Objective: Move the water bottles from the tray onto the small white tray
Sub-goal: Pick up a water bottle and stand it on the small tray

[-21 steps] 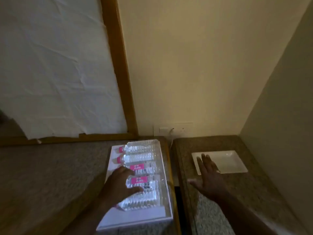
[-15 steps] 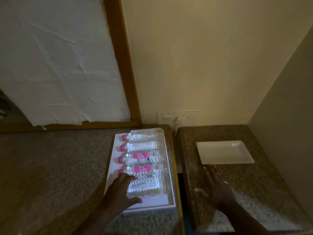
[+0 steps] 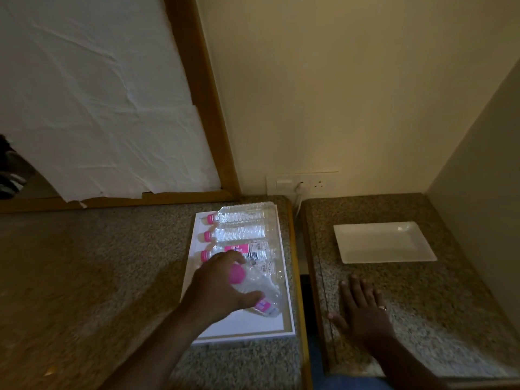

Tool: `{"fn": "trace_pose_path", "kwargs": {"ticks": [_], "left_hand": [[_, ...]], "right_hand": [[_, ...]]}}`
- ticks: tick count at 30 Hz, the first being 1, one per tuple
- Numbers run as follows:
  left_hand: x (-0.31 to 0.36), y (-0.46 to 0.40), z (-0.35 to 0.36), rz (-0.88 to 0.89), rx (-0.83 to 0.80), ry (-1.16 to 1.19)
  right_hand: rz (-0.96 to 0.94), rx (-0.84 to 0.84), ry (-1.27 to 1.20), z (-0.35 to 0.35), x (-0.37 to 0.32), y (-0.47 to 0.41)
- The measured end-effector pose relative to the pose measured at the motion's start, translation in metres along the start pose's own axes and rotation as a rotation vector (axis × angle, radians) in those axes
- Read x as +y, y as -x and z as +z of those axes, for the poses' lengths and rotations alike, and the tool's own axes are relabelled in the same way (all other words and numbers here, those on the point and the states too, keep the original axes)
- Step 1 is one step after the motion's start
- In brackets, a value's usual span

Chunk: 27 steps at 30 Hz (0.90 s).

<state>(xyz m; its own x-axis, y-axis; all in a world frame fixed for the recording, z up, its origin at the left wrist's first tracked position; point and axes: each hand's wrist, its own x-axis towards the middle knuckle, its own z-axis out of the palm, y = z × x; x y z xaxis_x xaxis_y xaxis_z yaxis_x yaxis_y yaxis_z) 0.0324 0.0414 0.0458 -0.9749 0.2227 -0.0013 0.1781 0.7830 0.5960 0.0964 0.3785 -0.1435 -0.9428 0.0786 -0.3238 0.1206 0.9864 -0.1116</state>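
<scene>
A large white tray lies on the left granite counter with several clear water bottles with pink caps lying in a row. My left hand is shut on the nearest water bottle, tilted off the row with its pink cap up by my fingers. Behind it lie a labelled bottle and two more bottles. The small white tray sits bare on the right counter. My right hand rests flat, fingers spread, on that counter in front of the small tray.
A dark gap separates the two counters. A wall socket with a white cable is behind the gap. A wood-framed panel covered in white paper backs the left counter; a wall closes the right side.
My left hand has closed around the nearest bottle and tipped it out of the row. My right hand has settled flat on the right counter.
</scene>
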Motion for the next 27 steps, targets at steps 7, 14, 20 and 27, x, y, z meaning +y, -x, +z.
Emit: {"fn": "trace_pose_path", "kwargs": {"ticks": [7, 14, 20, 27], "left_hand": [[0.030, -0.006, 0.055, 0.115, 0.024, 0.354], [0.028, -0.020, 0.050, 0.131, -0.258, 0.325], [0.055, -0.042, 0.029, 0.159, -0.256, 0.156], [0.157, -0.099, 0.072, 0.200, -0.120, 0.330]], "right_hand": [[-0.024, 0.013, -0.024, -0.001, 0.001, 0.001], [-0.053, 0.036, -0.044, -0.003, 0.006, 0.006], [0.119, 0.068, -0.107, -0.007, 0.054, 0.018], [0.273, 0.136, -0.167, -0.015, 0.138, 0.019]]}}
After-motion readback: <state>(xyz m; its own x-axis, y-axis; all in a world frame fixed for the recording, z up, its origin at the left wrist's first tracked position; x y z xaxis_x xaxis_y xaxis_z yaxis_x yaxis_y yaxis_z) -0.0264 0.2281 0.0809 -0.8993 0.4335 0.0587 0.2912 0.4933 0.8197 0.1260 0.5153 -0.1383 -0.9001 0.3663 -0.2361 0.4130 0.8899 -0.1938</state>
